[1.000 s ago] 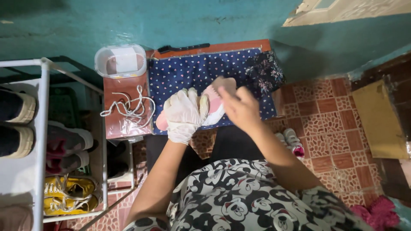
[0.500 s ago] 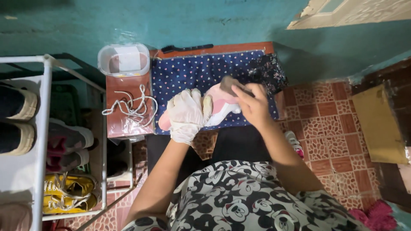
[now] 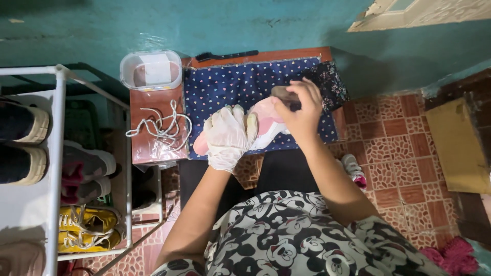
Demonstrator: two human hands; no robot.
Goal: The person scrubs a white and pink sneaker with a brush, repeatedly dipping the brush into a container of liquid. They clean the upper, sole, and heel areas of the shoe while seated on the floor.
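My left hand, in a white glove, grips a pink and white shoe held over a dark blue cloth with small hearts. My right hand is bare and closed on a small dark brush pressed against the shoe's far end. The cloth covers a low brown table. Most of the shoe is hidden by my two hands.
White shoelaces lie loose on the table's left part, with a clear plastic container behind them. A long black brush rests by the teal wall. A white shoe rack with several shoes stands left. A cardboard piece lies right.
My right hand with the brush has moved up and right along the shoe toward its far end. The gloved left hand keeps its hold.
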